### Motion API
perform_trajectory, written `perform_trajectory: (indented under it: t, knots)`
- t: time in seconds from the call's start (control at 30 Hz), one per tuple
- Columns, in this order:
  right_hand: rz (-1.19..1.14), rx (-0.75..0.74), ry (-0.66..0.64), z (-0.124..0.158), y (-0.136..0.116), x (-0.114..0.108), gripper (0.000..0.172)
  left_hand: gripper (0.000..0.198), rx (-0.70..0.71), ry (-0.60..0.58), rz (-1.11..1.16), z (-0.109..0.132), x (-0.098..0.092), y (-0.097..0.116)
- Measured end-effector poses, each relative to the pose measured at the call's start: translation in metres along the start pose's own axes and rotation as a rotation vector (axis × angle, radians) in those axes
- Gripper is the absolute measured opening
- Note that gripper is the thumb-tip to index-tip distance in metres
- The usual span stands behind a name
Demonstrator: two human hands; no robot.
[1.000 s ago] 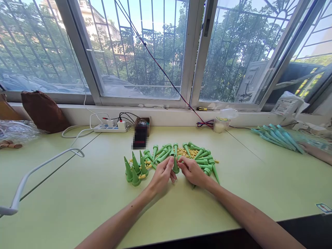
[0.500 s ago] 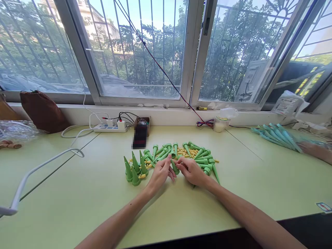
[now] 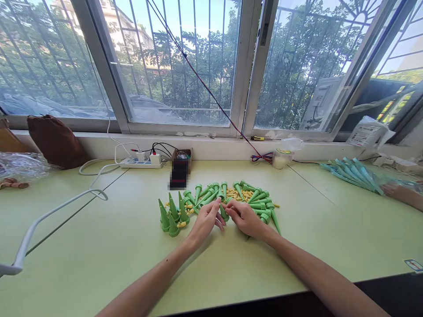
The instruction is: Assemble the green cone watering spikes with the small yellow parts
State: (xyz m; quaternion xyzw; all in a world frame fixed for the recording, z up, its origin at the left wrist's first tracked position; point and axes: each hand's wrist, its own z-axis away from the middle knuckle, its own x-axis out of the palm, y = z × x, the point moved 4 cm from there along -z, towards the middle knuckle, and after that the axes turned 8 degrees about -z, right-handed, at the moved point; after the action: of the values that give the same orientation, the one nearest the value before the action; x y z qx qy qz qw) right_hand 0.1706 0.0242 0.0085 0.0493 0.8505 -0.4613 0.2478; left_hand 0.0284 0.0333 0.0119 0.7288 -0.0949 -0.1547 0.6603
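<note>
A green plastic cone spike with a ribbed base is held in my left hand, its narrow end up between the fingers. My right hand is closed in a pinch right beside the spike's upper part; what its fingertips hold is too small to make out. Left of my hands, several green cones stand upright in a cluster with a few yellow bits among them. Behind my hands lies a loose arc of green spikes around a heap of small yellow pieces.
A power strip with cables, a small box and a blurred dark object lie along the back. To the left are a brown bag and a white bent tube. At right, another person's hand touches teal plastic strips.
</note>
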Motion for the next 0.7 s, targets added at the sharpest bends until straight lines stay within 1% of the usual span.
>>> perform_trajectory:
  t: [0.33,0.7]
  knots:
    - [-0.015,-0.002,0.002,-0.0001,0.0020,-0.0006,0.021,0.048,0.001,-0.038,-0.013,0.0018,0.0008,0.0031]
    - [0.010,-0.002,0.000,-0.0005,0.0029,-0.0021,0.022,0.045,0.001,-0.053,-0.025,0.0050,0.0021,0.0079]
